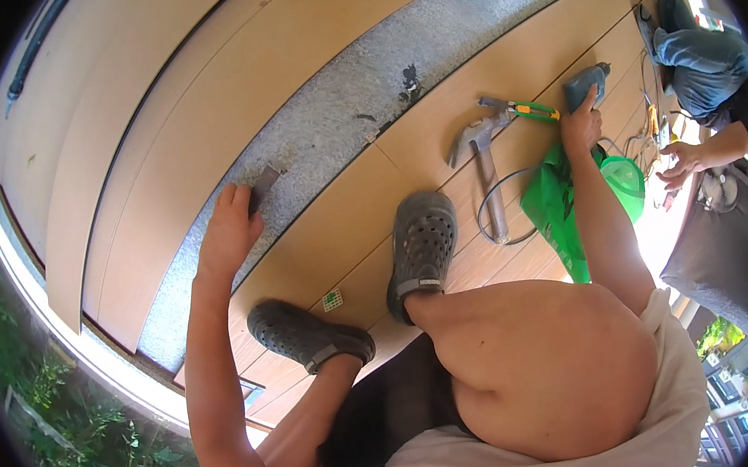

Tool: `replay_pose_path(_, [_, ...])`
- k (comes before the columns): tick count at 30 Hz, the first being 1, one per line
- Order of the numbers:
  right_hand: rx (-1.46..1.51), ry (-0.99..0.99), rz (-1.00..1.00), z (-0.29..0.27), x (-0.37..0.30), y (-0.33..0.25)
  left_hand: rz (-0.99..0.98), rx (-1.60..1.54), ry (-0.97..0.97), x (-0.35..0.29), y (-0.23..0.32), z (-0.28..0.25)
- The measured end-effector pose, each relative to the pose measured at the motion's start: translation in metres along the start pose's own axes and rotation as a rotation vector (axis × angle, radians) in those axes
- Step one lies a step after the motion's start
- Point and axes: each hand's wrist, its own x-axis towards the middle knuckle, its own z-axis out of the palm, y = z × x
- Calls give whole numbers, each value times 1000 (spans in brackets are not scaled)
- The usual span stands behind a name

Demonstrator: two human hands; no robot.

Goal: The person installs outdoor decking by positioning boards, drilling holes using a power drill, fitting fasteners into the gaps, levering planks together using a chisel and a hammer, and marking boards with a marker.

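Note:
My left hand (230,231) is closed around a small dark grey flat piece (263,186), just above the bare grey strip (312,132) between the planks. Most of that piece's near end is hidden by my fingers. At the right, my right hand (582,129) grips a grey-blue power drill (585,88), its index finger lying along the body. Left of this hand are a claw hammer (487,170) and pliers with green and orange handles (534,111). A green plastic bag (561,204) lies beneath my right forearm.
Wood-toned planks (437,139) flank the grey strip. My dark clogs (423,238) stand on the near planks, with a small green-and-white card (333,300) between them. A black cable (482,215) loops by the hammer. Another person's hand (684,162) is at the right. Plants (89,436) grow beyond the left edge.

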Motion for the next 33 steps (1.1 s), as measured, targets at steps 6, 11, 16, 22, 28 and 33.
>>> replay_pose_path(6, [122,88,-130,-1,-5,18,-41,-469,48,29,70,-57])
replay_pose_path(11, [566,292,-525,-67,-82,-35,51,-751,231,57,117,-89])
replay_pose_path(16, [661,-115,-355,-78,-198,-68,240,-1059,296,83,159,-81])
replay_pose_path(22, [619,-244,-435,-61,-200,-64,313,-1237,348,90,187,-59])
replay_pose_path(28, [693,-356,-345,-70,-197,-64,290,-1250,398,98,194,-39])
replay_pose_path(33, [845,-393,-248,-79,-195,-61,305,-1337,356,102,188,-25])
